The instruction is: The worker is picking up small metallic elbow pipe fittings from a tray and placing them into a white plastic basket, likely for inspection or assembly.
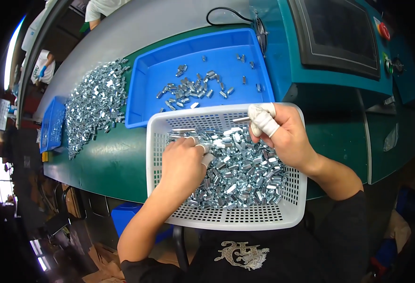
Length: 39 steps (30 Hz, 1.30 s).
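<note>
— How will the pin (240, 120) handle?
— Likely light, stiff and slick; an end suits the grip. The right hand (285, 133) pinches one end, the pin sticking out toward nine o'clock, near the basket's (298, 198) twelve-o'clock side.
— And the left hand (183, 165)?
— Eight o'clock from the pin, fingers down at the parts (238, 172); whether gripping any, I cannot tell.

The left forearm (143, 224) is slanting up and rightward from the lower edge, and the left hand (184, 162) is facing back-up, its fingers (191, 141) curling forward and down. The right forearm (337, 174) is angling up and leftward from a bending elbow, while the right hand (283, 131) is pointing left, thumb and fingers pressing into a pinch. White covers (265, 122) are sheathing some fingertips on both hands.
</note>
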### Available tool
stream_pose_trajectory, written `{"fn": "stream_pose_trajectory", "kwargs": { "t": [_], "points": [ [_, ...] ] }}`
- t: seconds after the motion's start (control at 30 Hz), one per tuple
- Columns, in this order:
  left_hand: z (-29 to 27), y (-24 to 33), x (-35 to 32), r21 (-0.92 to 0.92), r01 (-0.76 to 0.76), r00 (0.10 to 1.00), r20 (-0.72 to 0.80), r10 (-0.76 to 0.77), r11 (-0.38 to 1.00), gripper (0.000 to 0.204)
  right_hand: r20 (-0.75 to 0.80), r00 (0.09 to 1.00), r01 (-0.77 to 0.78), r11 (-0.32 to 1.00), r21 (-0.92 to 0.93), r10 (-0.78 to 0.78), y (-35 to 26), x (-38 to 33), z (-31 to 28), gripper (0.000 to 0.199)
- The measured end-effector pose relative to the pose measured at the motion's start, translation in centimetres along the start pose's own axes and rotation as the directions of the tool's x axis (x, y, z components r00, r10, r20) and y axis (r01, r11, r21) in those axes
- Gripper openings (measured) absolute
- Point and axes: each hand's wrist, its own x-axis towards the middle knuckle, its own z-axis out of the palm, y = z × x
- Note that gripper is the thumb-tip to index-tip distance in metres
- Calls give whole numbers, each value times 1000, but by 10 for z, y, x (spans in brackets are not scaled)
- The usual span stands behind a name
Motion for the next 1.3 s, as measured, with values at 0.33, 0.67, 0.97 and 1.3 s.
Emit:
{"fn": "stream_pose_trajectory", "kwargs": {
  "t": [0.33, 0.67, 0.97, 1.3],
  "points": [
    [-27, 16, 23, -612, -27, 998, -58, -10, 791, 21, -61, 997, -46, 999, -1, 46, -1, -10, 0, 29],
    [-18, 27, 33, -999, 33, 989, 34, -147, -4, 23, -17, 999, -47, 999, 16, 48, -1, -8, -1, 28],
    [-11, 26, 29, -993, -43, 987, -60, -152, 110, 21, -46, 999, 10, 1000, -25, -11, -2, -7, -1, 28],
    [-7, 17, 25, -879, -152, 983, -181, -21, 451, 14, 87, 991, -94, 994, -49, 98, 0, -11, 0, 32]
  ]
}}
